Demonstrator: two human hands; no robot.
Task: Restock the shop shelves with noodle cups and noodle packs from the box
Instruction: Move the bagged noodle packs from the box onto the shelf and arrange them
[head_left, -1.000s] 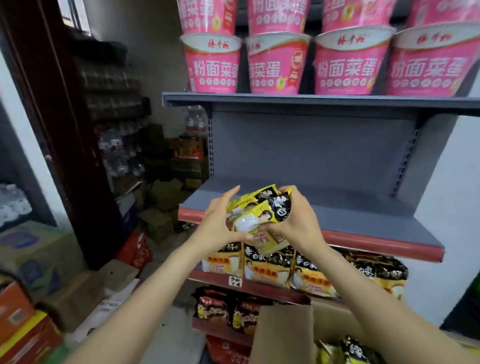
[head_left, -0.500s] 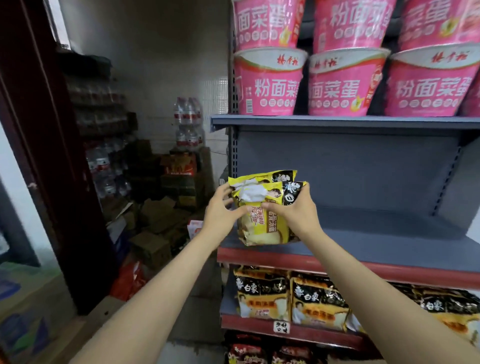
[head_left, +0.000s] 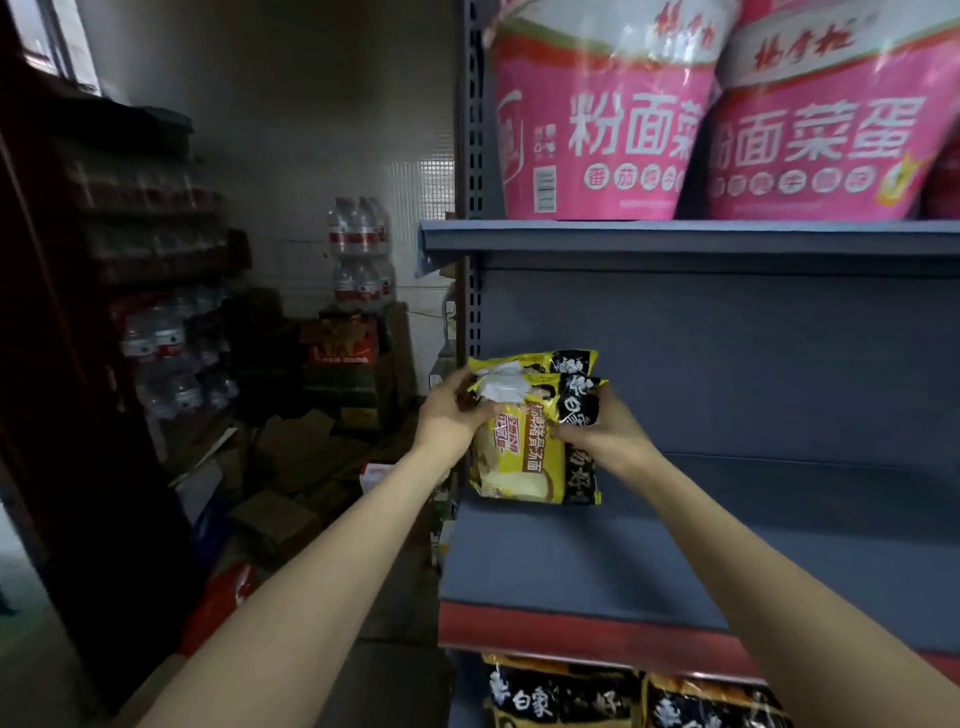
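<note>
Both hands hold a small bunch of yellow-and-black noodle packs (head_left: 530, 447) upright at the far left end of the grey middle shelf (head_left: 727, 561), their lower edges down at the shelf board. My left hand (head_left: 452, 415) grips the packs' left side near the top. My right hand (head_left: 597, 421) pinches their right side. Big pink noodle cups (head_left: 613, 114) stand on the shelf above. The box is out of view.
More yellow-and-black noodle packs (head_left: 639, 696) fill the shelf below. The shelf's perforated upright (head_left: 472, 156) runs just left of the packs. To the left, cardboard boxes (head_left: 296, 467) and stacked water bottles (head_left: 361, 249) crowd the dim floor by a dark red door frame (head_left: 62, 415).
I have stepped closer to the shelves. Both hands carried the packs forward and down onto the left end of the middle shelf, turning them upright.
</note>
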